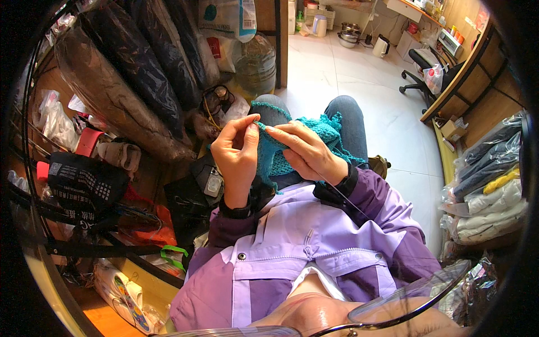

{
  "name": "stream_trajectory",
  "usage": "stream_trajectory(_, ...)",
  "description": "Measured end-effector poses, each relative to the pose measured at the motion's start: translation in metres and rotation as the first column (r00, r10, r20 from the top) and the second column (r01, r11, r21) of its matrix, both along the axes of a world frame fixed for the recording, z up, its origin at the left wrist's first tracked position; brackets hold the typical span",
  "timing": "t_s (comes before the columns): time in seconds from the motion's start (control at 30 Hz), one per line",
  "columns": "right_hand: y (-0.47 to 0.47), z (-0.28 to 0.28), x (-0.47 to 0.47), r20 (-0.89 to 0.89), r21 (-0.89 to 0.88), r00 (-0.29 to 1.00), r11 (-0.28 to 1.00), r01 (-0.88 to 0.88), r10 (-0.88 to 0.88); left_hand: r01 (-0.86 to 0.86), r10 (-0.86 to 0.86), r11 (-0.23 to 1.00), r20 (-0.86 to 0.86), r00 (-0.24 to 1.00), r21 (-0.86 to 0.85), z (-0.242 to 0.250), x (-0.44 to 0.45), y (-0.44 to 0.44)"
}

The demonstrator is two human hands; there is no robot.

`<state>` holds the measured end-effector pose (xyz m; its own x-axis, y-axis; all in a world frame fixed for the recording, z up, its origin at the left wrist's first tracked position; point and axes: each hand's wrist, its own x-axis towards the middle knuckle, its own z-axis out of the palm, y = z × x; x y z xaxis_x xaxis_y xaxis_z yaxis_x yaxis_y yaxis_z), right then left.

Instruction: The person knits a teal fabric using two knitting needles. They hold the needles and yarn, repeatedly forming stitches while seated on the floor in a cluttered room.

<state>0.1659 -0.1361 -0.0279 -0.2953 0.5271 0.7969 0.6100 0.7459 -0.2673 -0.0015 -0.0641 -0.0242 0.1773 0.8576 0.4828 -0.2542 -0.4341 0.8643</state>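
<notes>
Teal knitted or crocheted fabric (283,162) lies over my lap and between my knees, with a ruffled part (332,126) on the right. My left hand (236,153) pinches a narrow edge of it between thumb and forefinger, above the lap. Close beside it, my right hand (309,147) holds a thin needle or hook (332,185). Its slender shaft runs back under the palm, past the wrist toward the purple sleeve. The working tip is too small to make out between the fingertips. A teal strand (273,105) loops over my left knee.
Wrapped garments (139,63) and a large clear plastic bottle (256,65) stand at left, above a black printed bag (86,181). Folded bagged clothes (488,185) fill a right-hand shelf. An office chair (425,69) and a kettle (381,46) stand on the tiled floor ahead.
</notes>
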Motion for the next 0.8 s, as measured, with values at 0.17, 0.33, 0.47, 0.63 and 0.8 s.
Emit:
stream_trajectory(0.17,0.000,-0.003,-0.003,-0.018,0.025,0.999,0.999,0.043,-0.042,-0.031,0.031,0.999,0.002,1.000,0.019,-0.001,0.002,-0.001)
stream_trajectory(0.33,0.000,-0.006,-0.005,-0.023,0.051,0.995,0.994,0.096,-0.095,-0.096,0.097,0.993,-0.010,0.995,0.061,-0.003,0.006,-0.003)
stream_trajectory(0.47,0.005,-0.007,-0.008,0.005,0.120,0.988,0.981,0.150,-0.152,-0.158,0.160,0.986,-0.041,0.986,0.050,-0.004,0.009,-0.007)
stream_trajectory(0.63,0.008,0.000,-0.011,0.081,0.120,0.972,0.970,0.211,-0.221,-0.135,0.135,0.991,0.008,0.991,-0.017,-0.006,0.011,-0.006)
stream_trajectory(0.8,0.004,0.024,0.000,0.241,-0.069,0.967,0.992,0.107,-0.088,-0.199,0.201,0.978,-0.022,0.979,0.057,-0.011,0.005,0.007)
